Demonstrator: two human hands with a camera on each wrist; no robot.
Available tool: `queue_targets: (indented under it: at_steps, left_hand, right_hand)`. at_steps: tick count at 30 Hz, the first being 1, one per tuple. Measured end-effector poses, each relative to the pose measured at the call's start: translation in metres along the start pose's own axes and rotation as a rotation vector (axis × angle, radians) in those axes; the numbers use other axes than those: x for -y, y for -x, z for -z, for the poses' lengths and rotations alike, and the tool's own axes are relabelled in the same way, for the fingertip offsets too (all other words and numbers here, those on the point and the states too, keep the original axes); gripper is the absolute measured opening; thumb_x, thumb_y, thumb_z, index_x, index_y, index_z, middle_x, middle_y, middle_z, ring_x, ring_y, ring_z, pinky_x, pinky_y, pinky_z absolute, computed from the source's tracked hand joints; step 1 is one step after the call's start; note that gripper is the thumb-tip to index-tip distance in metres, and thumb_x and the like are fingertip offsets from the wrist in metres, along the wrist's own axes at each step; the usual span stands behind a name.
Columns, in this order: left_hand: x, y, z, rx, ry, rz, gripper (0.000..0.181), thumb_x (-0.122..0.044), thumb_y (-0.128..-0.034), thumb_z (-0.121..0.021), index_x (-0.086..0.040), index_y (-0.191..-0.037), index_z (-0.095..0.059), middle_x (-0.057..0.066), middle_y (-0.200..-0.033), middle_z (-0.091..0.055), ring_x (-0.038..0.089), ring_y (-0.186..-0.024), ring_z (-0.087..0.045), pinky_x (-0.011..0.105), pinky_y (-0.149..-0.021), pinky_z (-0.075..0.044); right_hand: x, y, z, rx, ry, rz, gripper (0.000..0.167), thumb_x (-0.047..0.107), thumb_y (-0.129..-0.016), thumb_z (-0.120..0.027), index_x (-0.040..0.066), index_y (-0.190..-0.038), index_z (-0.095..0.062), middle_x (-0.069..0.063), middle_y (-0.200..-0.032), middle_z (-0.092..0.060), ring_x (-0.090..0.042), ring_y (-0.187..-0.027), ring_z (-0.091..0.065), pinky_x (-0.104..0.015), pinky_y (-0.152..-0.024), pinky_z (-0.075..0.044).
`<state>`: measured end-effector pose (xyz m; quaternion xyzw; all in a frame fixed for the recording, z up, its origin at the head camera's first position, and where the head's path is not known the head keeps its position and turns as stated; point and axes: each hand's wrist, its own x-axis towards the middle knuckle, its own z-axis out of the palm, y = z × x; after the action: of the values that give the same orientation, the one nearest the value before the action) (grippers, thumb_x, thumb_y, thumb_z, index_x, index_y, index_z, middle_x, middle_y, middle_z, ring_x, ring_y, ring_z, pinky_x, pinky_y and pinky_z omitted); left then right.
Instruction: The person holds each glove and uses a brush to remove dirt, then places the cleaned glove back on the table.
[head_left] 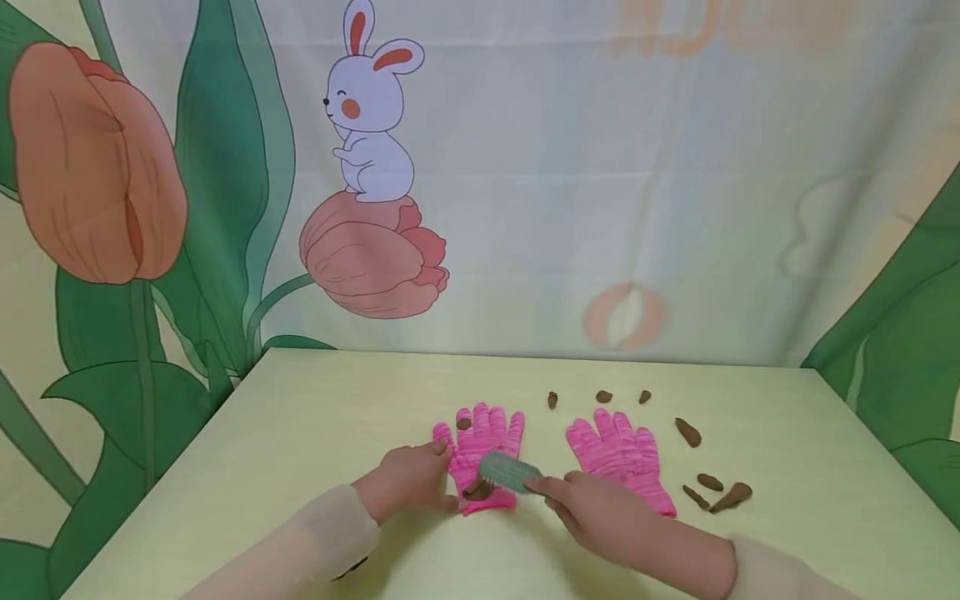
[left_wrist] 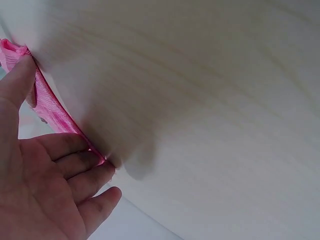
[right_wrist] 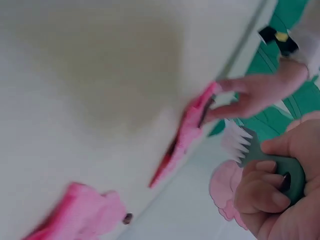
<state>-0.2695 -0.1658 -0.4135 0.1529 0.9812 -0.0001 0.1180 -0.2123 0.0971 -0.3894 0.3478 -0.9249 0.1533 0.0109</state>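
A pink knitted glove point(head_left: 493, 429) lies on the table with a brown clay-like lump point(head_left: 477, 490) near its cuff and a smaller brown bit point(head_left: 464, 423) on a finger. My left hand point(head_left: 416, 477) rests along that glove's left edge; in the left wrist view its thumb and fingertips touch the pink fabric point(left_wrist: 54, 111). My right hand point(head_left: 603, 515) grips a small green brush point(head_left: 512, 472) by the handle. Its pale bristles point(right_wrist: 236, 142) show in the right wrist view, and its head is over the glove beside the larger lump. Whether the bristles touch is unclear.
A second pink glove point(head_left: 618, 450) lies to the right, partly behind my right hand. Several brown pieces are scattered behind and right of it, including a long one point(head_left: 687, 432) and a forked pair point(head_left: 731, 497). A printed curtain point(head_left: 510, 208) hangs behind the table.
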Motion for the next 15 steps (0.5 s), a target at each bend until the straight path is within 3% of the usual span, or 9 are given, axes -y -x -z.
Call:
queue_targets:
  at_steps: [4,8,11,15]
  left_hand:
    - [-0.001,0.000,0.000,-0.014,0.004,-0.008,0.086,-0.055,-0.0842,-0.077,-0.004,-0.149,-0.052,0.010,-0.159,-0.049,0.031,-0.142,-0.055,0.050,-0.109,-0.052]
    - [-0.002,0.000,-0.001,-0.033,0.004,-0.026,0.082,-0.055,-0.0837,-0.077,-0.006,-0.146,-0.056,0.010,-0.157,-0.052,0.030,-0.139,-0.057,0.051,-0.108,-0.052]
    - [-0.003,0.000,-0.001,-0.035,-0.009,-0.032,0.081,-0.054,-0.0840,-0.077,-0.005,-0.146,-0.056,0.010,-0.156,-0.053,0.028,-0.140,-0.056,0.051,-0.110,-0.051]
    - [-0.004,0.001,0.001,-0.009,-0.028,-0.012,0.085,-0.054,-0.0849,-0.076,-0.005,-0.149,-0.052,0.008,-0.158,-0.051,0.025,-0.144,-0.052,0.050,-0.113,-0.048]
  right_hand:
    - [0.008,-0.029,0.002,-0.047,-0.010,-0.051,0.034,0.012,-0.102,-0.060,0.013,-0.136,-0.066,-0.011,-0.088,-0.072,-0.011,-0.062,-0.050,-0.022,-0.050,-0.041]
    - [0.008,-0.046,-0.020,0.027,0.028,-0.053,0.035,0.013,-0.103,-0.059,0.015,-0.138,-0.062,-0.010,-0.080,-0.068,-0.013,-0.059,-0.050,-0.022,-0.049,-0.041]
    - [0.002,-0.033,-0.038,0.073,0.068,-0.030,0.036,0.013,-0.102,-0.060,0.019,-0.137,-0.060,-0.007,-0.075,-0.064,-0.012,-0.056,-0.051,-0.022,-0.049,-0.041]
    - [-0.008,-0.002,-0.041,0.152,0.027,-0.075,0.040,0.014,-0.102,-0.061,0.024,-0.140,-0.055,-0.004,-0.078,-0.061,-0.012,-0.056,-0.049,-0.023,-0.052,-0.042]
